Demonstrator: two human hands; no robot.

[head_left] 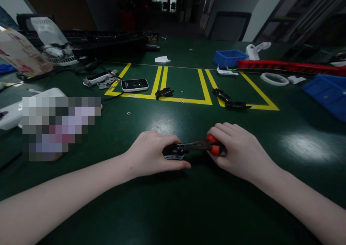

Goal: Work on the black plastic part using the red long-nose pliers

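Holding the small black and grey part [177, 151] in the left hand [148, 153], above the near side of the green table [173, 209], and pinching between the bent fingers and the thumb. Closing the right hand [238, 147] firmly around the red handles [214, 150] of the pliers [198, 145], and bringing the metal nose to the upper edge of the part, seemingly in contact with it. Judging by this position, being in the middle of the work on this one piece, with the grip on both things already taken and the tool already at the part. Not showing clearly any finished result at the nose of the pliers, therefore not being able to tell about a bite or a loosening there. Lying farther off, at the yellow tape [204, 90]: one dark piece [164, 93] near the middle, and two more dark pieces [221, 94] [238, 105] to the right, almost end to end. Not revealing by their look a worked or an unworked state, so leaving the count of done and remaining pieces uncertain. Lying also on the table: two tiny rings [128, 113] [182, 102], apart from each other, and some grey fragments [106, 82] beside the white-edged device [135, 85], perhaps coming from similar work, but giving no sure proof of it.
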